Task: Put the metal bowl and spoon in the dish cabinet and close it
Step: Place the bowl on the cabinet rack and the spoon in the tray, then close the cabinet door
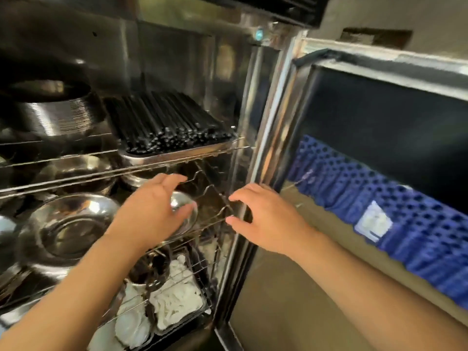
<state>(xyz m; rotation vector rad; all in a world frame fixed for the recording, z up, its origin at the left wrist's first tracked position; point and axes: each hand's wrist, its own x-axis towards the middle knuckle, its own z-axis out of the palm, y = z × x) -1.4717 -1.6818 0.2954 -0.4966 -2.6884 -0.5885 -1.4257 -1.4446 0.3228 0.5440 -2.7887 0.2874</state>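
The dish cabinet (266,138) stands open, with wire shelves inside. A small metal bowl (183,219) lies at the right end of the middle wire shelf. My left hand (154,209) is over the bowl's left side, fingers spread and thumb across its inside; I cannot tell whether it grips the bowl. My right hand (266,219) hovers open by the cabinet's right front post, holding nothing. The cabinet door (379,117) is swung wide to the right. I see no spoon.
A tray of black chopsticks (164,122) sits on the upper shelf beside a stack of metal bowls (58,117). A larger metal bowl (68,224) lies left of my hand. White items in a black tray (174,302) fill the bottom shelf. A blue mat (395,224) shows at the door.
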